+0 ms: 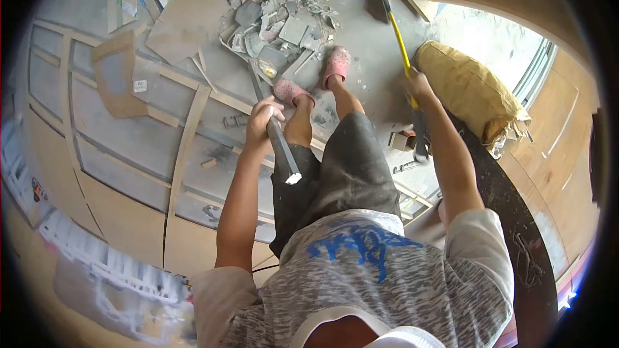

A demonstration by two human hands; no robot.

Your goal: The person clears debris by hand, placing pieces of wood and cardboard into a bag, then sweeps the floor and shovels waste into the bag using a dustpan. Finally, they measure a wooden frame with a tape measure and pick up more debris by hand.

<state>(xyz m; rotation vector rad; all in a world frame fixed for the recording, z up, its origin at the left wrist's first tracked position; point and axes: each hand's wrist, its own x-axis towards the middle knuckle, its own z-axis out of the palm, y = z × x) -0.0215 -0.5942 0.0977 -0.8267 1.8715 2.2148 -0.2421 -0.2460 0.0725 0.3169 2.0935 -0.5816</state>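
Observation:
My left hand (pixel 263 119) is closed around a long dark grey square bar (pixel 281 145). Its pale near end hangs over my left thigh, while the far end points at a heap of rubble (pixel 284 22) on the floor. Out to the other side, my right hand (pixel 420 85) grips a long-handled tool (pixel 398 37) with a yellow shaft. A black grip (pixel 420 145) extends below that hand, and the tool's far head is blurred near the top of the view. Close beside my right hand lies a full yellow sack (pixel 467 87).
Wooden framing (pixel 184 148) lies across the floor on the left, with cardboard pieces (pixel 187 20) beyond it. My pink clogs (pixel 336 64) stand at the rubble's near edge. A dark curved board (pixel 516 219) runs along the right, beside wooden panels (pixel 548 135).

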